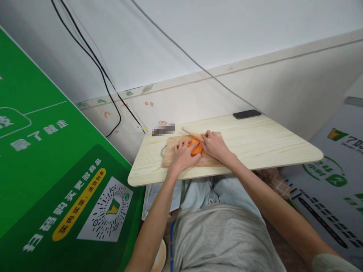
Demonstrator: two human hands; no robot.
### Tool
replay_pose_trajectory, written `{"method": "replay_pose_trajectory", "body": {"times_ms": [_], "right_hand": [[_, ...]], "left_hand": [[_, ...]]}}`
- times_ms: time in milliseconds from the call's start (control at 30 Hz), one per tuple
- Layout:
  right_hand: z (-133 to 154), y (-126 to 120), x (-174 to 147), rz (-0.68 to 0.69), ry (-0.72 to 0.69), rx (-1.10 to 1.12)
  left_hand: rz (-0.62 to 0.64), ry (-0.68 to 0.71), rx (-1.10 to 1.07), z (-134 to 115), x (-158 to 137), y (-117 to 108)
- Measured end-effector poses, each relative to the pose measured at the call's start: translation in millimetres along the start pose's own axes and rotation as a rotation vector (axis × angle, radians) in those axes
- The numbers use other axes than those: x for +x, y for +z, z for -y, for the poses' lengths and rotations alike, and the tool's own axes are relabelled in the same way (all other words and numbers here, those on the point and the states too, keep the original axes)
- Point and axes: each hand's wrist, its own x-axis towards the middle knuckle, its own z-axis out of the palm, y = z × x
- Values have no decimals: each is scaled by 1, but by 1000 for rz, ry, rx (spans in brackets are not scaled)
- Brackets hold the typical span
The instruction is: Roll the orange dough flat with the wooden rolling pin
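Note:
A flat, smooth, bright orange piece (196, 148) lies on a wooden cutting board (168, 160); it looks like dough, but its kind is not certain. Over its left part, my left hand (183, 155) bends its fingers, with the thumb along the near edge. Curled fingers of my right hand (216, 145) close on its right end, and the exact grip is partly hidden. Just beyond the orange piece, a pale tan, slender stick (190, 132), like a rolling pin, lies slanted with its right end close to my right fingers.
The board rests on a light wood-grain table (272, 141) against the wall. A black phone (246, 114) lies near the far right edge. A blurred-out dark object (163, 130) is at the back left. Cables hang along the wall. A green printed panel (70, 162) stands left.

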Motion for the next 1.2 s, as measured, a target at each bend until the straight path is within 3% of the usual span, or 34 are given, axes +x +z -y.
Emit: {"method": "replay_pose_trajectory", "body": {"times_ms": [167,367,667,1200], "right_hand": [[-11,-3,2,11,-107,81],[-10,-5,3,8,-50,98],[-6,-11,3,71,-57,44],[0,-16,5,105,-43,12]], "left_hand": [[-5,-4,-1,0,-1,1],[4,-17,-19,-1,-1,0],[122,-59,55,-10,0,-13],[88,-27,45,-9,-2,-10]]}}
